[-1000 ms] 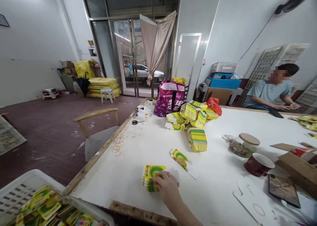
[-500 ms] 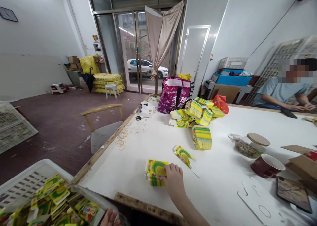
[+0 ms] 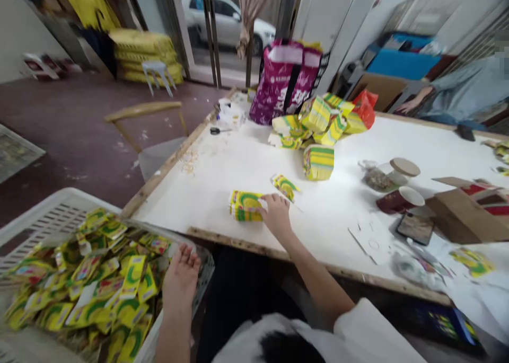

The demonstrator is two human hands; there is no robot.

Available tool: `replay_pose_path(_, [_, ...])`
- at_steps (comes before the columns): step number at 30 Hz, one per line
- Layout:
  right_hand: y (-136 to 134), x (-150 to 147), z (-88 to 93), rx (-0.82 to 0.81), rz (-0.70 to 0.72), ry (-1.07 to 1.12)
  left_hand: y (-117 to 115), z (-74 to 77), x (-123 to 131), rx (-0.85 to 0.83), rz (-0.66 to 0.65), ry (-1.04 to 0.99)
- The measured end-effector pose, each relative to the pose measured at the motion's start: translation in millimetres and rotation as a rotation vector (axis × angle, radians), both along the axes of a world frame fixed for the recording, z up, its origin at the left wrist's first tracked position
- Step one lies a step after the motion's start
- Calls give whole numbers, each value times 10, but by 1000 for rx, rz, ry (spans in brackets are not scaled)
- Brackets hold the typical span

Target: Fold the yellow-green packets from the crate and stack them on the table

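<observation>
My right hand (image 3: pixel 276 214) grips the right end of a small stack of yellow-green cartons (image 3: pixel 243 206) near the table's front edge, thumb and fingers bent around it. Just beyond it lies a single opened, flattened carton (image 3: pixel 285 187). My left hand (image 3: pixel 185 270) is palm up with its fingers loosely apart, holding nothing. It is over the right rim of a white plastic basket (image 3: pixel 66 204), which is heaped with small yellow-green boxes (image 3: pixel 107 278). Farther back, a bundle of flat cartons (image 3: pixel 318 162) stands in front of a pile of similar bundles (image 3: pixel 318 120).
A purple bag (image 3: pixel 278 82) stands at the table's back. Scissors (image 3: pixel 218 131) and rubber bands (image 3: pixel 189 162) lie left. At right are a jar (image 3: pixel 382 177), a mug (image 3: pixel 400 200), a phone (image 3: pixel 415 228) and a cardboard box (image 3: pixel 467 212). Another person (image 3: pixel 457 95) sits across the table.
The view has tilted downward, showing more of the basket and my arms. My left hand now shows whole at the basket's rim. My right hand stays on the carton stack.
</observation>
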State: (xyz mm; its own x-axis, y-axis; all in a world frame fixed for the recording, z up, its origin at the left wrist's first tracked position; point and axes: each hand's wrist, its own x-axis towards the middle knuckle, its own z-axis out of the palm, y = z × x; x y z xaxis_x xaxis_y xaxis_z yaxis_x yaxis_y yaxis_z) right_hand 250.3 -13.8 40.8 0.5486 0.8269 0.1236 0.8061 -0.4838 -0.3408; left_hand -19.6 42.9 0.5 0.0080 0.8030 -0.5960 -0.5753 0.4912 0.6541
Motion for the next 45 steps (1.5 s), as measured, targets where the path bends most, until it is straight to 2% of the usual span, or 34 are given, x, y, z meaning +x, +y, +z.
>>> replay_pose_path(2, [-42,98,-3,65,-35,18,-17,57,27,-47,6,-21])
replay_pose_path(6, [-96,187,1,138,-49,39,-49,69,17,-104,16,2])
replay_pose_path(10, [-56,131,6,80,-10,32,-49,69,35,-91,23,-8])
replay_pose_path(16, [38,6,-29,-124,13,14,-30,94,73,-73,-10,-8])
replay_pose_path(23, [105,-31,-74,-103,8,84,-33,90,115,-83,-32,-3])
replay_pose_path(26, [103,-3,-14,-78,3,144,-59,48,88,-32,-57,10])
replay_pose_path(29, [40,-37,101,-38,7,207,-119,7,103,160,-137,39])
replay_pose_path(31, [-26,-143,174,19,52,303,-177,10,186,318,-209,39])
replay_pose_path(33, [-97,-320,210,73,178,457,-236,48,328,427,-245,-18])
replay_pose_path(36, [-189,-635,170,69,450,709,-284,154,557,481,-229,-125])
replay_pose_path(37, [-214,-727,138,64,496,782,-282,193,615,476,-213,-147])
replay_pose_path(42, [-285,-989,-8,158,493,1077,-189,317,724,423,-82,-294])
replay_pose_path(45, [-277,-1023,-35,155,501,1147,-170,307,722,408,-3,-218])
